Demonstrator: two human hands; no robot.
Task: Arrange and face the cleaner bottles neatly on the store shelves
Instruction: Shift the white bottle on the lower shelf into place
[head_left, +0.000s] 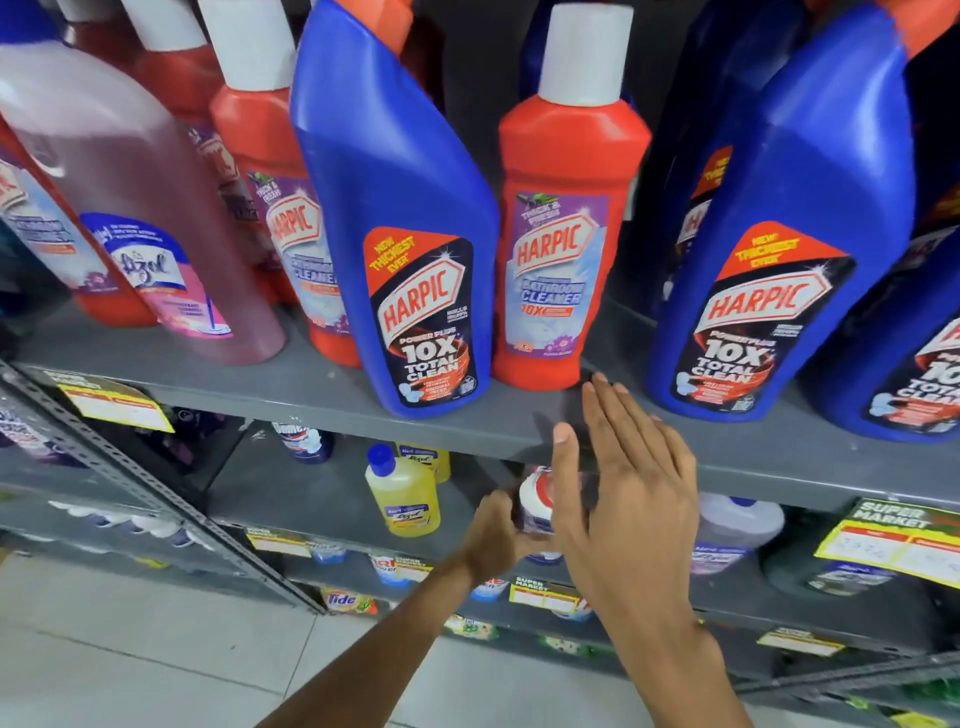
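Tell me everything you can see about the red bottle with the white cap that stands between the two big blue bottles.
The red bottle looks like glossy plastic, with a tall white cap and squared shoulders. Its purple and pale blue label faces front and reads Harpic Bathroom Cleaner, 10X. It stands upright near the front of the grey upper shelf, close against the blue bottle on its left side in the picture. The right hand is open just below its base, not touching it.

On the upper shelf (291, 395), a Harpic bathroom cleaner bottle (563, 249) stands just beyond the right hand's fingertips (597, 387), flanked by two Harpic Power Plus bottles, one left (410, 249) and one right (779, 260).
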